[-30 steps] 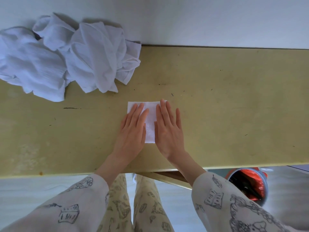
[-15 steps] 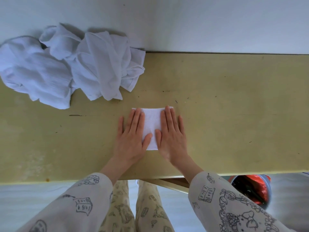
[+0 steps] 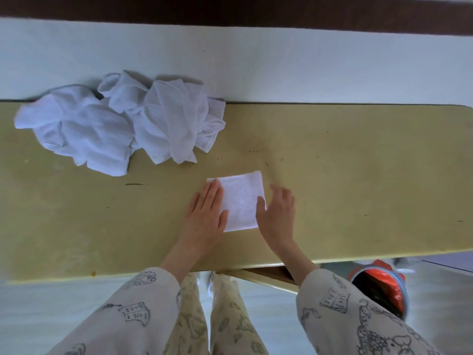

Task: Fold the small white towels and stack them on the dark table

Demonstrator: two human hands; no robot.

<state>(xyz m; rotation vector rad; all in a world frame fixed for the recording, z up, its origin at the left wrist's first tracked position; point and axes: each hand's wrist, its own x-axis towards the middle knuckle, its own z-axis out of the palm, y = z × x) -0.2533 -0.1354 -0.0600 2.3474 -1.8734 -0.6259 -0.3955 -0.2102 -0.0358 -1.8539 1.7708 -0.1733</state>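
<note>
I see the folded towel (image 3: 242, 202) lying flat on the yellow-green table (image 3: 358, 175), just below the heap of unfolded towels (image 3: 122, 124). Half a second ago both palms pressed its middle; now they have slid apart to its side edges. My left hand (image 3: 207, 213) rests flat with straight fingers on the left edge, while the right hand (image 3: 277, 213) curves loosely at the right edge, thumb touching the cloth. I judge the smoothing finished and a lift toward the stack next.

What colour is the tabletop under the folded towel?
Yellowish olive tabletop, scuffed with dark marks; it shows in the head view.
</note>
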